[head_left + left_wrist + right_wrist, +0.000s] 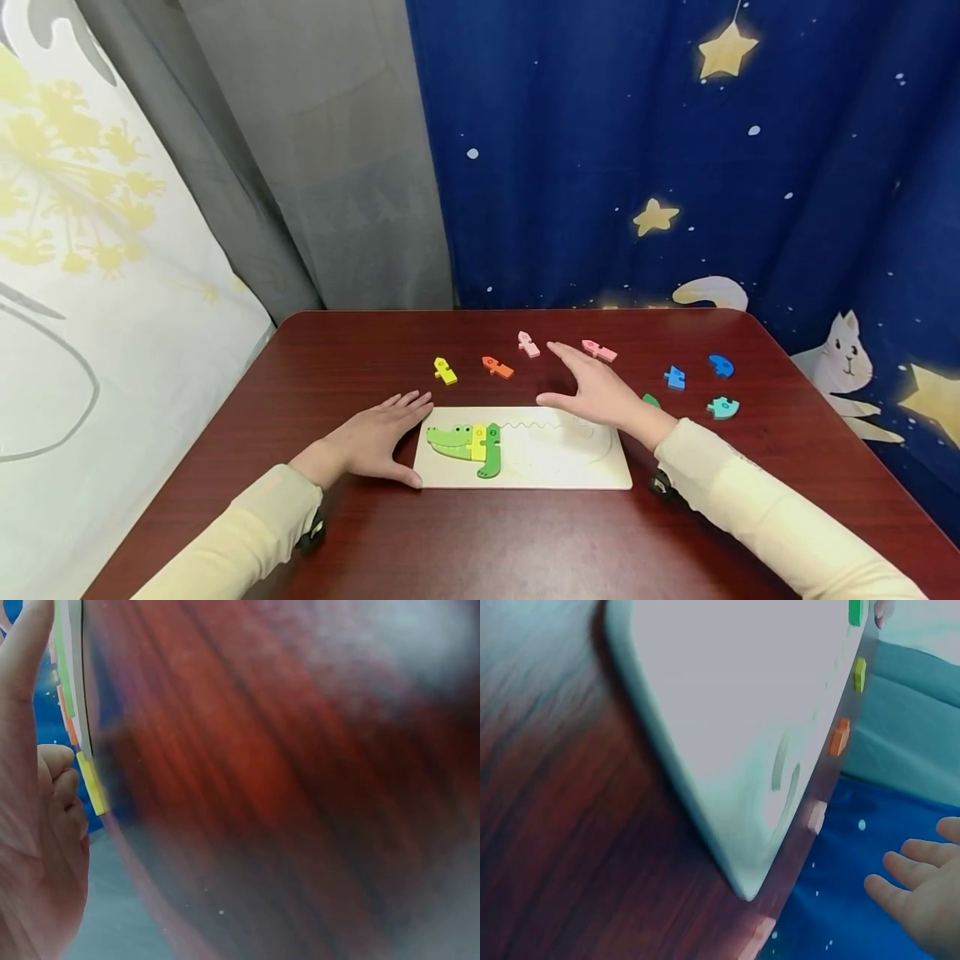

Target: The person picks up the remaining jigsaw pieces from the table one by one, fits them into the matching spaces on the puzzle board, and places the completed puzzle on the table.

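Observation:
A pale wooden puzzle board (555, 467) lies on the table, with a crocodile's green head (448, 440), a yellow piece (478, 442) and a green leg piece (491, 454) joined at its left end. My left hand (378, 437) rests at the board's left edge, fingers straight and thumb by the lower corner. Over the board's far right part, my right hand (600, 392) reaches out with fingers extended and nothing between them. Just beyond its fingertips are a light pink piece (528, 344) and a darker pink piece (599, 351).
Behind the board lie a loose yellow piece (445, 371) and an orange piece (497, 367). To the right are two blue pieces (675, 377), a teal piece (723, 407) and a green piece (651, 401) partly hidden by the right hand. Curtains (570, 167) hang behind the table.

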### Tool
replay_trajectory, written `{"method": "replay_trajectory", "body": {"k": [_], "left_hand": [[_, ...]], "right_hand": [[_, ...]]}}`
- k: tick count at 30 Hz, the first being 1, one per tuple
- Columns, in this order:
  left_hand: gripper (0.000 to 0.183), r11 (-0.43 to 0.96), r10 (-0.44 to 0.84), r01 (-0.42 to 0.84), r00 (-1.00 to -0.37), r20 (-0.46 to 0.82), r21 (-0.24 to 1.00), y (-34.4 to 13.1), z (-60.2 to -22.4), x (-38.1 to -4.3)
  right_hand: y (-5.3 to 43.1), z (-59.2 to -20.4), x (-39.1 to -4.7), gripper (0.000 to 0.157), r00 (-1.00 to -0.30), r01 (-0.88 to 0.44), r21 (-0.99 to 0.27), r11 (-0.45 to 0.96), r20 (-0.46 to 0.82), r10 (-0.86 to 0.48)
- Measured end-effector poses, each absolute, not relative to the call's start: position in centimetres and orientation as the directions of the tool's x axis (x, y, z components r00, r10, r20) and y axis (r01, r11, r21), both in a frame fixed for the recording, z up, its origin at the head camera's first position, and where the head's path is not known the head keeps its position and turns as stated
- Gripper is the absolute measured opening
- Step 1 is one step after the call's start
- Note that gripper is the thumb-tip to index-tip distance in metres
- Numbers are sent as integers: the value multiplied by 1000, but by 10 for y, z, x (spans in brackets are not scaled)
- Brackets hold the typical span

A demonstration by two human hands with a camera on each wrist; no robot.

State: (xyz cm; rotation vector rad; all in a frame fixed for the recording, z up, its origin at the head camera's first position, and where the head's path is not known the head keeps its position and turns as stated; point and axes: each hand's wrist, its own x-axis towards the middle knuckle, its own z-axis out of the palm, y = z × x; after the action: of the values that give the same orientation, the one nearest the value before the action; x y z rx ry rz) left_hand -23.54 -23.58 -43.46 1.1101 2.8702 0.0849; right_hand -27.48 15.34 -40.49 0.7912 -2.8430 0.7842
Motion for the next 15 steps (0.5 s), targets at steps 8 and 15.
{"method": "replay_trajectory", "body": {"k": [8, 15], "left_hand": [[117, 754, 657, 655, -751, -65, 62, -236, -438, -234], [116, 767, 642, 637, -763, -80, 80, -237, -436, -232]], "right_hand": [[134, -406, -274, 95, -852, -515, -495, 700, 207, -481], [116, -407, -278, 91, -847, -521, -517, 679, 214, -487]]}}
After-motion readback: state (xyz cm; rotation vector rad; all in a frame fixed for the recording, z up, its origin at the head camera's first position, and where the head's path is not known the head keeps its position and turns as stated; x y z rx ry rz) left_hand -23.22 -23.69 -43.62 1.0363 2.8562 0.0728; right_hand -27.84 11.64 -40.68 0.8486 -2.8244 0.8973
